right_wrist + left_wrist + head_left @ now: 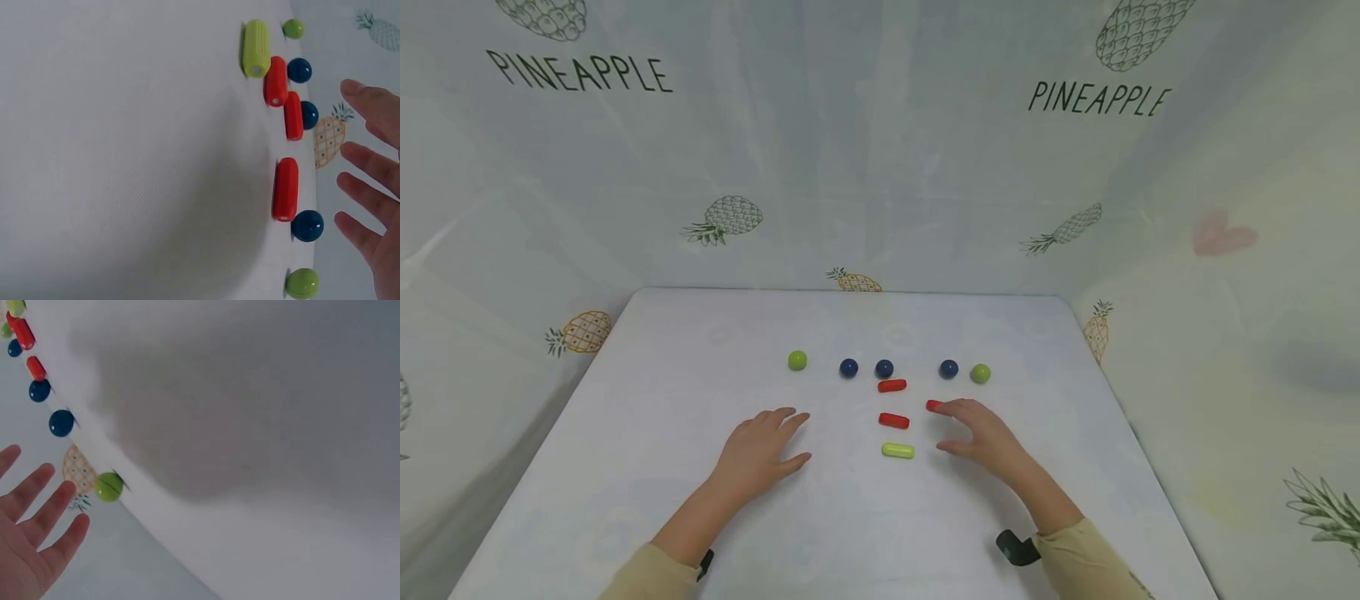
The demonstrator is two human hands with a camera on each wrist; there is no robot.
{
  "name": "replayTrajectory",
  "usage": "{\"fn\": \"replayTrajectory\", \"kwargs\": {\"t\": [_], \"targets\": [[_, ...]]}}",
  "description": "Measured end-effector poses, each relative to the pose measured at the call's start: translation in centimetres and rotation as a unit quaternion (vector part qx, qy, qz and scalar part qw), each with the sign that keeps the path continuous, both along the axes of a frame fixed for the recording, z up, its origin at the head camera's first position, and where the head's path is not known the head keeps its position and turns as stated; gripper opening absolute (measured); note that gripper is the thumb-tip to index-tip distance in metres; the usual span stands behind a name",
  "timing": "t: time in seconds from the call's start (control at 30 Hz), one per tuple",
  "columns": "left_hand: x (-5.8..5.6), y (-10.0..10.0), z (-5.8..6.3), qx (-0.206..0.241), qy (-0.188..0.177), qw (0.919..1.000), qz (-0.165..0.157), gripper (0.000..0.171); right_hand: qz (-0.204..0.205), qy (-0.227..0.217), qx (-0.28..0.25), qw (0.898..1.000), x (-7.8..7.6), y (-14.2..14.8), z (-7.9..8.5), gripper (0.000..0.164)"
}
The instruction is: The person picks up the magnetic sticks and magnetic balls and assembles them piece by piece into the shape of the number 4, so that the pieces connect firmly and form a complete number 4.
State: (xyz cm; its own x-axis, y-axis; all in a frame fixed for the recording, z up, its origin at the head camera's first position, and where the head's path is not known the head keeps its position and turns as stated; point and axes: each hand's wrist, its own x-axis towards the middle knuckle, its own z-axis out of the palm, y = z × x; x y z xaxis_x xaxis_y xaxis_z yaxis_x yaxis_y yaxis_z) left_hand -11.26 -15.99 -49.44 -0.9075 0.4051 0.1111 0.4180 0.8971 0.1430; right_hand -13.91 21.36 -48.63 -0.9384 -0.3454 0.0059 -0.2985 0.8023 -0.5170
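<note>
My left hand (758, 454) hovers over the left half of the table, fingers spread and holding nothing. Nearest to it is a green ball (797, 360), also beyond its fingertips in the left wrist view. On the right, my right hand (981, 442) has parted fingers with nothing between them, overlapping one end of a red ridged stick (933, 406) in the head view. That stick (286, 189) lies apart from the fingers in the right wrist view. Between the hands lie two more red sticks (894, 421) (892, 386) and a yellow-green stick (898, 451).
Beyond the sticks, three dark blue balls (848, 368) (884, 368) (949, 369) and a second green ball (981, 373) form a loose row. The white table (700, 333) ends at a pineapple-printed curtain (880, 167). Dark devices (1018, 548) sit at both wrists.
</note>
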Motion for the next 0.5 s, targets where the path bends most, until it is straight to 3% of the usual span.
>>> {"fn": "replayTrajectory", "kwargs": {"t": [0.2,0.5], "targets": [[-0.1,1.4,-0.2,-0.003,-0.015,0.9999,-0.005,0.054,0.004,-0.024,-0.038,0.999,0.1,-1.0,-0.5,0.051],[-0.4,3.4,-0.3,-0.02,-0.047,0.9986,-0.01,0.055,0.021,-0.054,-0.056,0.997,0.3,-2.4,-0.7,0.047]]}}
